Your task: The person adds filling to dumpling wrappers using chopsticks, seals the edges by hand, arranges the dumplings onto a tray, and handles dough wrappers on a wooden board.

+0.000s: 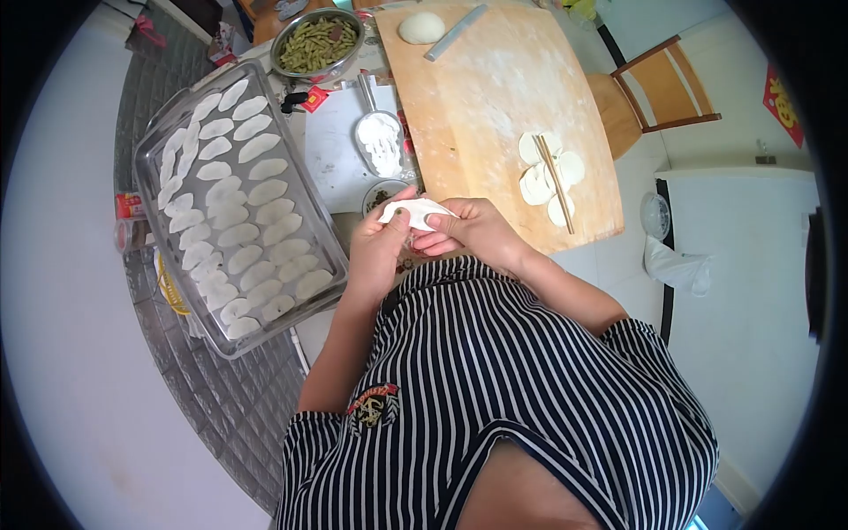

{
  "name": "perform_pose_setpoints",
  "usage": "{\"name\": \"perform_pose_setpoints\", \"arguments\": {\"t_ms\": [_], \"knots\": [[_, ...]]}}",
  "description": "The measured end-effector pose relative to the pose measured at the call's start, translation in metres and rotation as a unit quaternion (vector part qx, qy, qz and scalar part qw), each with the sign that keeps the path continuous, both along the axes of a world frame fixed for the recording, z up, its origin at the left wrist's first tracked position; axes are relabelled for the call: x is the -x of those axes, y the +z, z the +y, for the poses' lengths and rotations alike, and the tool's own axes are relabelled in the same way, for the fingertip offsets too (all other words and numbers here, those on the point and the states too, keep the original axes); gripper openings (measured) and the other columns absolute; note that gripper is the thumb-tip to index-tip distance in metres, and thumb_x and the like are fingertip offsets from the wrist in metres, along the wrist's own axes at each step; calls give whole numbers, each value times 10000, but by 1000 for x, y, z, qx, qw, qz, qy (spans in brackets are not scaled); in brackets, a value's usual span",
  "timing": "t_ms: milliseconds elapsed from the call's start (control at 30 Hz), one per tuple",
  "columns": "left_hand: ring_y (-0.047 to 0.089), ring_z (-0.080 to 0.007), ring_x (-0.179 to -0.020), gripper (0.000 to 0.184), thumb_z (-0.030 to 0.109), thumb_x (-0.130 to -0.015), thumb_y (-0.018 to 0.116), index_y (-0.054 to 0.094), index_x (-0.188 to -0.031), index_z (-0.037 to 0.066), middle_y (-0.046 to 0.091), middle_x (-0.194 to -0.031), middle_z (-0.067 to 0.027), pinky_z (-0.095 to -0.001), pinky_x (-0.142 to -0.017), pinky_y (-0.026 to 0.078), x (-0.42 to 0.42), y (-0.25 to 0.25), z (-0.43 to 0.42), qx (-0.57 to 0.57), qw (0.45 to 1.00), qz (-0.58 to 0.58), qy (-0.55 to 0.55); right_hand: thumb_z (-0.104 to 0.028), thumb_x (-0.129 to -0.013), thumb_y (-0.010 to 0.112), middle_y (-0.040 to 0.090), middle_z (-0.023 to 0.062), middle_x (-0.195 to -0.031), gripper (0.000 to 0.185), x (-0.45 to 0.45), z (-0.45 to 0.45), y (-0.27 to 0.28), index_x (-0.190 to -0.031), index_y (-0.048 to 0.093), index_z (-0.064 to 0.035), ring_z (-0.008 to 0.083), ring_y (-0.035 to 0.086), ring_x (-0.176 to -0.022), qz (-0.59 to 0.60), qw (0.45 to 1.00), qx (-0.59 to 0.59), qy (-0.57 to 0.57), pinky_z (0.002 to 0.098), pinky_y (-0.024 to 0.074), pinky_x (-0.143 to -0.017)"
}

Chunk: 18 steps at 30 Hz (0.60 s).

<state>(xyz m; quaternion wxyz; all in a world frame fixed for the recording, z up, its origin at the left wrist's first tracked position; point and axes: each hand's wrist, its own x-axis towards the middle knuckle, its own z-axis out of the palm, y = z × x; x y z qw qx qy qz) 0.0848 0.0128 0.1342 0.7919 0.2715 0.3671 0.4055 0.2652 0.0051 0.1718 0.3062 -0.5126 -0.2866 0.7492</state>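
Head view: the left hand (375, 243) and the right hand (477, 231) share one piece of folded dough (417, 210), held up in front of the striped shirt (495, 353), by the near edge of the worktop (374, 58). Good handling here would mean even, light pressure from both thumbs, working along the rim so that the layers meet flat, with the curled fingers giving support from beneath; squeezing hard at the middle could thin or tear the soft sheet. Dry fingertips would likely help the pads release cleanly, and a steady hold from the left would let the right press without dragging the dough out of shape. As for the fingers, neither set is spread wide: on both hands they are drawn in narrow around the dough, thumbs on its near face and the others behind or below. How firmly they press cannot be told, nor can what lies inside the fold. To the left, pale dough pieces (268, 169) lie in rows in a metal tray (309, 177). Toward the right edge of the wooden board (477, 115), chopsticks (554, 181) rest across flat dough rounds (571, 166); a dough ball (422, 27) sits near its far left corner, and a scoop of white powder (380, 141) lies between board and tray.
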Motion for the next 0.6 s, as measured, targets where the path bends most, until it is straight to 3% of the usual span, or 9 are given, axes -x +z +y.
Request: {"name": "perform_pose_setpoints", "arguments": {"t_ms": [133, 200, 233, 300, 333, 400, 433, 533, 600], "knots": [[599, -150, -1079, 364, 94, -1030, 466, 496, -1371, -32, 601, -1264, -103, -303, -947, 489, 12, -6, 8, 13, 994, -93, 49, -170, -1006, 561, 697, 142, -1025, 294, 14, 4, -4, -1205, 618, 39, 198, 705, -922, -17, 1000, 5, -3, 300, 594, -809], [613, -126, -1005, 313, 60, -971, 556, 598, -1271, -14, 661, -1147, -85, -275, -895, 499, 19, -10, 5, -8, 999, 31, 4, -177, -1005, 565, 700, 139, -1006, 290, 24, 6, -9, -1193, 623, 37, 196, 705, -922, -48, 999, 19, 2, 298, 594, -807], [614, -120, -980, 293, 69, -958, 581, 620, -1235, -18, 669, -1114, -77, -266, -877, 498, 22, -16, 4, -17, 998, 54, 18, -152, -1010, 546, 699, 193, -1017, 300, 29, 7, -7, -1183, 602, 86, 232, 713, -907, -59, 998, 32, 10, 334, 596, -826], [612, -111, -946, 255, 84, -937, 620, 657, -1165, -25, 678, -1067, -73, -252, -843, 495, 30, -22, 3, -17, 996, 67, 53, -161, -1013, 541, 701, 185, -1021, 299, 42, 6, -8, -1181, 607, 78, 231, 712, -909, -66, 997, 21, 19, 334, 596, -827], [620, -135, -957, 280, 142, -974, 594, 627, -1191, -32, 665, -1092, -94, -269, -862, 502, 35, -23, 2, -11, 998, 29, 48, -169, -1017, 537, 703, 177, -1025, 299, 48, 6, -9, -1179, 612, 69, 230, 711, -911, -81, 996, 15, 16, 334, 595, -827], [633, -174, -993, 332, 225, -1020, 535, 585, -1220, -35, 644, -1139, -122, -297, -892, 511, 43, -23, 4, 66, 984, -155, 60, -187, -1018, 537, 699, 167, -1021, 309, 55, 6, -11, -1184, 605, 65, 220, 707, -920, -65, 997, 17, 33, 328, 593, -833], [636, -224, -1045, 382, 289, -1039, 487, 558, -1227, -35, 630, -1170, -142, -345, -933, 513, 48, -30, 4, 63, 983, -161, 55, -204, -1019, 538, 695, 158, -1017, 320, 59, 6, -12, -1189, 599, 60, 209, 702, -930, -55, 997, 24, 38, 322, 592, -839], [622, -271, -1122, 408, 294, -1056, 427, 528, -1248, -52, 624, -1207, -178, -413, -995, 493, 70, -46, 11, 119, 972, -170, 110, -210, -1035, 502, 679, 164, -1059, 349, 72, 8, -9, -1257, 555, 53, 210, 696, -957, -45, 997, 48, 40, 327, 594, -845], [611, -290, -1154, 419, 336, -1038, 463, 525, -1235, -29, 623, -1227, -175, -445, -1005, 491, 95, -59, 27, 171, 960, -122, 186, -207, -1044, 477, 668, 146, -1081, 347, 74, 6, -13, -1282, 539, 38, 207, 692, -965, -51, 998, 37, 25, 322, 592, -846]]}}
